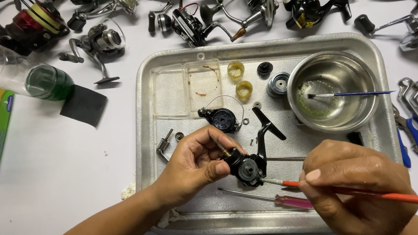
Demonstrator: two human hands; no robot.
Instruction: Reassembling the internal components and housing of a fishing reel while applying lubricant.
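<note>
Left hand is pinched around the black reel body, thumb and fingers clamped on it so it sits just above the near half of the metal tray, with the stem poking up and the black handle arm sticking out behind. Right hand is closed around a red-handled brush, tip touching the side of the reel body. To my eye the trick here is keeping the body locked still and only moving the brush in tiny dabs, so grease or oil goes on the gear housing and not all over the fingers. I'd keep it low over the tray so any drip or loose bit lands there. On the tray, just beyond the reel body, is the black rotor with its wire bail, then two small yellowish cups, a grey spool, and a steel bowl with a blue brush resting in it. A pink-handled screwdriver lies on the tray nearer than the reel body. Off the tray's far side: a heap of other spinning reels.
</note>
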